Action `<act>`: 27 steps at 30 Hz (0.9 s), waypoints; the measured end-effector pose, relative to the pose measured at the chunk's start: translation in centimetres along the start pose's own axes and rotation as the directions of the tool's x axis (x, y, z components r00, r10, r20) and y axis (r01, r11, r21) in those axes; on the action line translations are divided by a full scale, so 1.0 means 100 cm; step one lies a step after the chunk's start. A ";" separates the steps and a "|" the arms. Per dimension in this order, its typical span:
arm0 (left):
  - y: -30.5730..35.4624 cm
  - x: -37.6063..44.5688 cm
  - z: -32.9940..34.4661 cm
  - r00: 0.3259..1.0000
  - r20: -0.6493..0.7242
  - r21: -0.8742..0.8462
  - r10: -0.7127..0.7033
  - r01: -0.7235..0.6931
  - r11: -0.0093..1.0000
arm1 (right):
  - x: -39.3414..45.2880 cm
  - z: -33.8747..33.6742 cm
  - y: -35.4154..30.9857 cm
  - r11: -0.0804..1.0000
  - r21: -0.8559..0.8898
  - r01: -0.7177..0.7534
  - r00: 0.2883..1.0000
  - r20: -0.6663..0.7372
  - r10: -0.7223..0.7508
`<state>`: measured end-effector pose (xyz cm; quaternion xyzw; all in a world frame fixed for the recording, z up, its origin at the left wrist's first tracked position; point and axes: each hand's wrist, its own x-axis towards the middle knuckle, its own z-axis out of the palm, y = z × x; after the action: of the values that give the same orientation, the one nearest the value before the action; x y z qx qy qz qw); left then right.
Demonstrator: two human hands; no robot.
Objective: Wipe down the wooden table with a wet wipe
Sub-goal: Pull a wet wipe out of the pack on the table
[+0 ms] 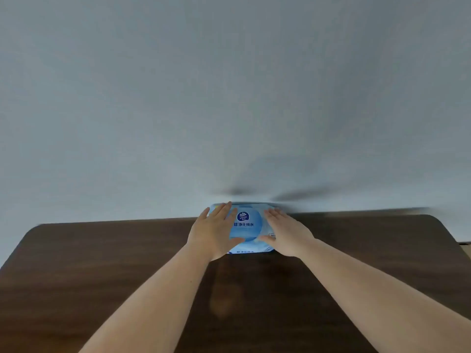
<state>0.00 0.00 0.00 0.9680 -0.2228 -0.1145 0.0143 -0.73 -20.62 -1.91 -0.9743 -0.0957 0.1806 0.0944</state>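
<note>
Dark wood bench (102, 263), bare on your left side. Left hand (212, 231) lies flat, fingers spread, on the left end of the blue wipe pack (246, 225); right hand (286, 234) equally flat on its right end. Neither grips. Pack sits at the far edge, touching the wall (229, 98). Risks: soft film may slide or buckle under flat palms; lift the flap one-handed and the whole pack could rise, or several wipes drag out together.

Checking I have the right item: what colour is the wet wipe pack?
Light blue with a dark blue logo badge: wet wipe pack, head view.
</note>
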 end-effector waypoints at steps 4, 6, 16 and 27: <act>0.003 0.016 0.022 1.000 0.024 -0.019 -0.002 0.002 1.000 | 0.012 0.010 0.010 0.995 0.095 -0.041 0.998 0.041 0.037; 0.006 0.023 0.029 1.000 0.023 -0.021 -0.021 0.021 1.000 | 0.015 0.015 0.011 0.990 0.136 -0.029 0.999 0.032 0.025; 0.001 0.032 0.030 0.998 0.059 0.027 0.014 -0.016 1.000 | 0.018 0.021 0.015 0.982 0.190 -0.008 0.999 0.046 0.000; 0.017 0.036 0.002 0.830 -0.428 -0.371 -0.357 0.198 0.907 | 0.015 0.024 0.013 0.986 0.169 -0.011 0.999 0.038 0.004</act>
<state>2.43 -3.10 -0.82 0.9727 -0.0464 0.0981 0.2051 -0.07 -21.16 -4.89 -0.9596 -0.0781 0.2068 0.1743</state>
